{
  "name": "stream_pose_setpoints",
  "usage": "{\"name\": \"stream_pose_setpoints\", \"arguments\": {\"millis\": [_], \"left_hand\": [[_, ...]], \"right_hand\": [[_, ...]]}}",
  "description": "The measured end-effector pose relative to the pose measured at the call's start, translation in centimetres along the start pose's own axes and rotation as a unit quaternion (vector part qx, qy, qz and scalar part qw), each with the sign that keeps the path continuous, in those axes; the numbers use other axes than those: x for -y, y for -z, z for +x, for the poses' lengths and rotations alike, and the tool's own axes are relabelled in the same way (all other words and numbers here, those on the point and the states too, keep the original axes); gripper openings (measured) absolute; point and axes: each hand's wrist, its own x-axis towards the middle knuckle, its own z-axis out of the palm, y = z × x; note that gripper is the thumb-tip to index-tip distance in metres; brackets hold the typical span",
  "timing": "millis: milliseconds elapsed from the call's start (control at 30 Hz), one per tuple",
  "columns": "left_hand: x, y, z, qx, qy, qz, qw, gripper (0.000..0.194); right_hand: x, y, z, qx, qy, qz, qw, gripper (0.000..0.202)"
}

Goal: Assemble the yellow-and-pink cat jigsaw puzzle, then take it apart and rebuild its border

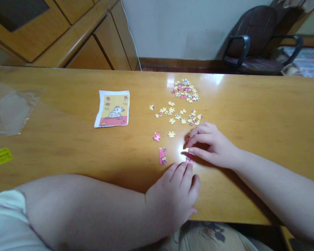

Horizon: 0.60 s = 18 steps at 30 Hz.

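Note:
My left hand (176,195) lies low over the table with its fingers stretched forward. Its fingertips meet the near edge of a small pink puzzle section (189,158). From the right, my right hand (211,144) reaches in with bent fingers, thumb apart from the others. Part of another pink puzzle piece (187,139) shows by its fingertips; the rest is hidden. To the left lies a joined pink section (162,156) with a straight left edge. Above it are a loose pink piece (156,136) and a single yellow piece (171,134).
Several loose yellow pieces (172,121) are scattered beyond my hands, with a piled heap (185,90) behind. A printed picture (115,109) lies left of them. A clear plastic bag (13,111) and yellow label (0,158) are far left. An armchair (259,38) stands past the table (264,115).

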Motion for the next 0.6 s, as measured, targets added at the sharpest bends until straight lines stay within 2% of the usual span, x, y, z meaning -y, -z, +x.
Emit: {"name": "stream_pose_setpoints", "arguments": {"millis": [133, 333, 400, 500, 600], "left_hand": [[0.11, 0.0, 0.06, -0.003, -0.003, -0.006, 1.0, 0.068], [0.17, 0.0, 0.06, -0.006, 0.001, -0.013, 1.0, 0.067], [0.22, 0.01, 0.09, -0.008, -0.001, -0.015, 1.0, 0.067], [0.29, 0.06, 0.1, -0.011, -0.001, -0.015, 1.0, 0.065], [0.31, 0.15, 0.07, -0.006, -0.004, -0.015, 1.0, 0.063]], "right_hand": [[-0.43, 0.66, 0.16, -0.009, 0.033, 0.019, 0.999, 0.019], [-0.2, 0.57, 0.13, 0.062, 0.101, 0.022, 0.993, 0.024], [-0.08, 0.52, 0.04, 0.066, 0.11, 0.016, 0.992, 0.025], [-0.07, 0.66, -0.17, 0.001, 0.08, 0.012, 0.997, 0.032], [-0.37, 0.8, -0.28, -0.103, -0.038, -0.022, 0.994, 0.04]]}}
